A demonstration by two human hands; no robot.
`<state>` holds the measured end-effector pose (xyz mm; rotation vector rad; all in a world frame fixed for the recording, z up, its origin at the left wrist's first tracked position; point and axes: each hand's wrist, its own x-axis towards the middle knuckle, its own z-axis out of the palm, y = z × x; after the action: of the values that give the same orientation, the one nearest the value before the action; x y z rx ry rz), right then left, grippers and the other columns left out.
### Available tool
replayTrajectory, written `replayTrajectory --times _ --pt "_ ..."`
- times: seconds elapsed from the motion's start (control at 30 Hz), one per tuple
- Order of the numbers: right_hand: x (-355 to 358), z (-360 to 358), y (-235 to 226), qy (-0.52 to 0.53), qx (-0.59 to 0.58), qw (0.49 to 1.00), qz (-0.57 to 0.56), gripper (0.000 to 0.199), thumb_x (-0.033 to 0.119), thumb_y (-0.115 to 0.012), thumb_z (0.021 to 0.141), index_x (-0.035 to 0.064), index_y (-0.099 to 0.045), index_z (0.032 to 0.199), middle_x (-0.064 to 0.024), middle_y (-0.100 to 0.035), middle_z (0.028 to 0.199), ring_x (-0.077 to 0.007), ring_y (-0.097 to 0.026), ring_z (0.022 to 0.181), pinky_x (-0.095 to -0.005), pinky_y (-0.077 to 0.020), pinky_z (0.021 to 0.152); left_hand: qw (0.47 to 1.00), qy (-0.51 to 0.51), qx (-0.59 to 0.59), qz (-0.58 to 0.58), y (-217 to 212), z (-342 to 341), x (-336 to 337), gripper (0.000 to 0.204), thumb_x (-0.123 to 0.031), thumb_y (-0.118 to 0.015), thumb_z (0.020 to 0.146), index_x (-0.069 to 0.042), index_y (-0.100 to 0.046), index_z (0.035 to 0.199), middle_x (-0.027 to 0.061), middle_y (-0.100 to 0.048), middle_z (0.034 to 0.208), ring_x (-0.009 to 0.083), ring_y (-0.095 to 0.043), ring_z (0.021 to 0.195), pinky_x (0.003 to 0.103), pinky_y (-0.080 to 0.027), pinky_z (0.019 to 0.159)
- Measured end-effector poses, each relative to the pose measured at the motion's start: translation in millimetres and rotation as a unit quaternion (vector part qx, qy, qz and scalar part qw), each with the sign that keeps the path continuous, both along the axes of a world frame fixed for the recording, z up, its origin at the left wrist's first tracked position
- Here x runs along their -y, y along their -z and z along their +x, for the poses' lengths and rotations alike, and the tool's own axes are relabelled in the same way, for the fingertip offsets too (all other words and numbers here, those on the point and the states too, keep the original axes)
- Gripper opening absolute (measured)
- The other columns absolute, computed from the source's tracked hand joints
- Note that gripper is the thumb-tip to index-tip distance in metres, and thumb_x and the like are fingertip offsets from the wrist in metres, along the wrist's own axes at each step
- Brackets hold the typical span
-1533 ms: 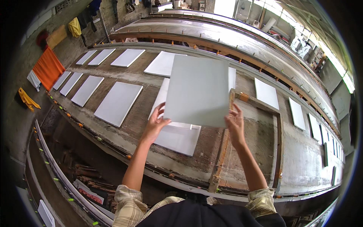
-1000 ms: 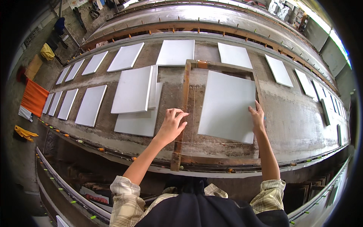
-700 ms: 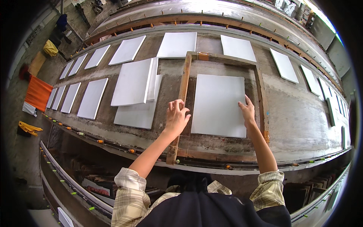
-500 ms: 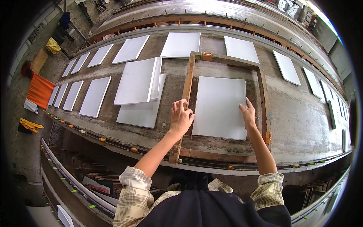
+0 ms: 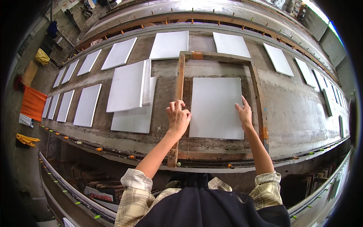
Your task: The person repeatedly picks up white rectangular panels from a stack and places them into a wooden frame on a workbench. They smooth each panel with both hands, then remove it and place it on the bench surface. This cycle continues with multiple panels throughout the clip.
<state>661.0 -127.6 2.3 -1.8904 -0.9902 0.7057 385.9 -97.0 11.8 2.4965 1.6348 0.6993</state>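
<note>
White rectangular panel (image 5: pixel 216 108) lies inside brown rectangular wooden frame (image 5: pixel 181 73) on stained grey-brown tabletop (image 5: pixel 291 109). Left hand (image 5: pixel 178 120) curled at panel's left edge (grip: cannot tell); right hand (image 5: pixel 244 113), fingers spread, at right edge.

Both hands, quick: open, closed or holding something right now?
Left hand: curled, at the left bar of the wooden frame; grip cannot be told.
Right hand: open, at the right edge of the white panel.
</note>
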Motion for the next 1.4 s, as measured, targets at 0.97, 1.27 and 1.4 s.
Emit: replayTrajectory --times 0.97,1.27,1.4 --pt "-3.4 -3.1 39.5 -0.030 0.302 0.951 0.053 0.055 0.012 -0.062 0.077 -0.0098 -0.043 0.124 -0.0253 -0.040 0.114 -0.0368 -0.035 0.105 -0.0443 -0.0347 0.093 0.998 0.045 -0.009 0.033 3.8 0.7 -3.2 0.009 -0.012 -0.075 0.064 -0.009 -0.067 0.063 0.0012 -0.048 0.095 0.0239 -0.040 0.102 0.040 -0.035 0.082" --pt "-3.8 -13.8 36.0 -0.041 0.389 0.919 0.046 0.052 0.011 -0.056 0.080 -0.0109 -0.043 0.125 -0.0239 -0.040 0.118 -0.0356 -0.035 0.109 -0.0457 -0.0324 0.095 0.990 0.027 -0.115 0.076 27.3 7.1 -2.2 0.007 -0.011 -0.071 0.068 -0.005 -0.066 0.068 0.0011 -0.049 0.094 0.0203 -0.042 0.100 0.039 -0.036 0.084" --pt "4.8 -20.2 38.7 -0.095 0.479 0.873 0.010 0.056 0.017 -0.045 0.086 -0.0106 -0.031 0.132 -0.0229 -0.027 0.139 -0.0347 -0.021 0.131 -0.0454 -0.0206 0.106 0.969 0.092 -0.219 -0.069 0.3 27.2 45.0 0.064 -0.040 -0.055 0.085 0.018 -0.051 0.111 0.0200 -0.032 0.134 0.0302 -0.031 0.122 0.043 -0.025 0.103"
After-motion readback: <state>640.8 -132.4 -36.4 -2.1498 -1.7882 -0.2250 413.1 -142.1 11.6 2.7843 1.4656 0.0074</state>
